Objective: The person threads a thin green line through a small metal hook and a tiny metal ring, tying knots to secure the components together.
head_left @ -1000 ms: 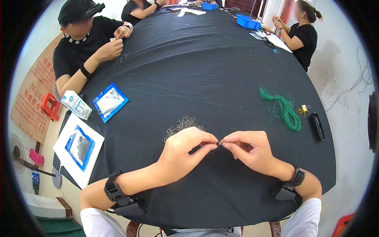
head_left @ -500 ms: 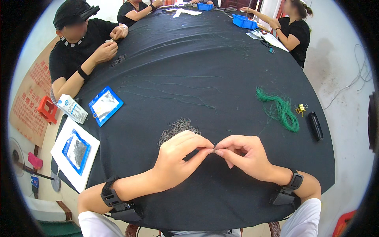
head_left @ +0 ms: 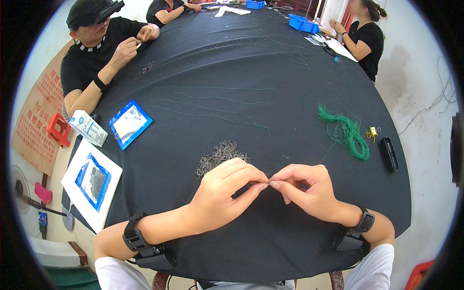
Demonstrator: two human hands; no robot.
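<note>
Red-lettered tan board (head_left: 37,118), blue-printed white carton (head_left: 88,128)

the light is bright and even, from where is hard to tell. the black tablecloth (head_left: 299,145) shows faint sheen along its wrinkles. the left hand (head_left: 224,192) and right hand (head_left: 309,191) look sharp, but the tiny piece (head_left: 269,183) between their fingertips is too small to make out. the fisheye lens bows the tablecloth's edge, and black rounds off the corners.

It's a workroom (people (head_left: 77,67) share 1 table (head_left: 285,246)).
</note>
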